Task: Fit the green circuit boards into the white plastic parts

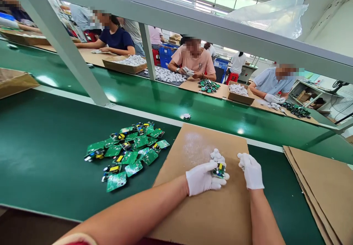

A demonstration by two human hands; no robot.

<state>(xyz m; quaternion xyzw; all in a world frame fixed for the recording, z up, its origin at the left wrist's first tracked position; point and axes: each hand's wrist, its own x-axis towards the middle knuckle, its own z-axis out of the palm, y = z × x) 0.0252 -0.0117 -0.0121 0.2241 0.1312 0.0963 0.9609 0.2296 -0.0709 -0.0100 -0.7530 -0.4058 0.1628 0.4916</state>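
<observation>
Both my hands wear white gloves and rest over a brown cardboard sheet on the green table. My left hand is closed around a small green circuit board with yellow parts, and part of a white plastic piece shows just above its fingers. My right hand is a short way to the right of the board, its fingers curled, with nothing visible in it. A pile of several green circuit boards lies on the table to the left of the cardboard.
A stack of cardboard sheets lies at the right. A green conveyor belt runs across beyond the table, with a small part on it. Several people work at the far side with boxes of white parts and boards. Slanted metal frame posts stand ahead.
</observation>
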